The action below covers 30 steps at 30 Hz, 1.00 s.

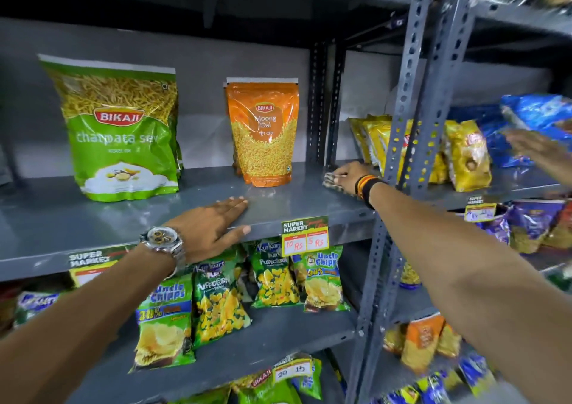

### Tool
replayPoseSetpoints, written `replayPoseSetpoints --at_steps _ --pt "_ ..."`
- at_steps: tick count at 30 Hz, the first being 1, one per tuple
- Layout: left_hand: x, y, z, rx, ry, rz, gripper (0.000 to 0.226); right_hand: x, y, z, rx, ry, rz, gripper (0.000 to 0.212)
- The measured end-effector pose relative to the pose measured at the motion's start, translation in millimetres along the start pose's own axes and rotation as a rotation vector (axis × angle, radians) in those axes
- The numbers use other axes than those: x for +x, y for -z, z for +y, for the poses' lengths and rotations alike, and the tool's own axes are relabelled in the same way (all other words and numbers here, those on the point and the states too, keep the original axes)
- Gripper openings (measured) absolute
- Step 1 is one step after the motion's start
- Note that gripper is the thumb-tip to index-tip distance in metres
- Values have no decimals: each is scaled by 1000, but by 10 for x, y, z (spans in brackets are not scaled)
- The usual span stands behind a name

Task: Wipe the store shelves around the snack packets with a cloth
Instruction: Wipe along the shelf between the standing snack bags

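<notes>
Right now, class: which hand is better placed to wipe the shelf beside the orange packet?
The right hand: it presses the cloth on the shelf right of the orange packet. The left hand rests flat and clothless.

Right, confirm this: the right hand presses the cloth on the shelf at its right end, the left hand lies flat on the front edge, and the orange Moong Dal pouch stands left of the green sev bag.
One thing is wrong. In the head view the orange Moong Dal pouch stands right of the green sev bag, not left. The rest holds: the right hand presses the cloth at the shelf's right end, and the left hand lies flat on its front edge.
</notes>
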<state>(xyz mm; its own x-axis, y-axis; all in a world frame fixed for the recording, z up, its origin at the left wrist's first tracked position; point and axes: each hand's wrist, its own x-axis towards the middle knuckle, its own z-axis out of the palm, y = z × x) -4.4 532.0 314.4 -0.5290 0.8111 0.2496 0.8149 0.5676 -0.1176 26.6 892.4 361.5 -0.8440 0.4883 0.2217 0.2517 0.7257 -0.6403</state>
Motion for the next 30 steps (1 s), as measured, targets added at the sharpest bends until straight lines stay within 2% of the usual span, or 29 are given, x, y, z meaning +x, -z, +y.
replayPoseSetpoints --at_steps 3,8,12,14,16,20,22,27,30 --pt "-43 -2 22 -5 2 8 108 -180 -102 -16 -24 50 20 24" --pt "-22 -5 5 -19 -1 28 108 -685 -210 -382 10 278 -211 26" --pt "-51 0 -37 -22 12 14 100 -520 8 -407 -32 208 -79 28" --pt "-106 8 -90 -8 21 20 96 -476 42 -310 -72 138 -73 26" --pt "-177 8 -123 14 26 26 90 -516 -94 -309 -84 142 -81 25" --pt "-201 19 -107 22 30 33 78 -806 -390 -671 -87 369 -286 30" --pt "-197 24 -100 27 26 36 76 -779 -418 -767 -79 391 -344 30" --pt "-224 25 -82 33 45 32 72 -535 -373 -658 -64 241 -144 30" --pt "-230 29 -89 32 33 28 72 -724 -536 -751 -88 351 -206 30"
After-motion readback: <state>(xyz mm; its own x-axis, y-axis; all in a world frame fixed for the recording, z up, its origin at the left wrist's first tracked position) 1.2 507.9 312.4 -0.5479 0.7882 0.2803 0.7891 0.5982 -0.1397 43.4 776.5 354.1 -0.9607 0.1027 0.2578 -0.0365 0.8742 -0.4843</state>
